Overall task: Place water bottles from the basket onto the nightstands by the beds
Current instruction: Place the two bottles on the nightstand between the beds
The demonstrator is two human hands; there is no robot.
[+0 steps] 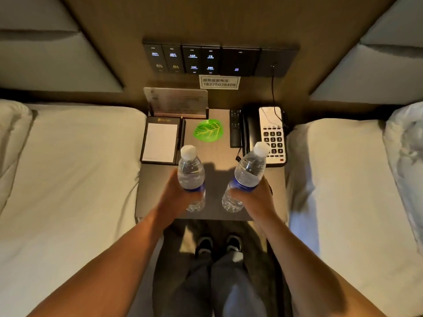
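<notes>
I hold two clear water bottles with white caps and blue labels over the front half of the grey nightstand [217, 175] between two beds. My left hand [174, 195] grips the left bottle [191, 175] around its label, nearly upright. My right hand [256, 197] grips the right bottle [248, 172], which leans to the right. Whether their bases touch the nightstand top I cannot tell. No basket is in view.
The back of the nightstand holds a notepad folder [161, 141], a card holder [177, 104], a green leaf card [208, 131], a black remote [235, 128] and a telephone [266, 133]. A switch panel [206, 59] is on the wall. White beds [68, 168] flank both sides.
</notes>
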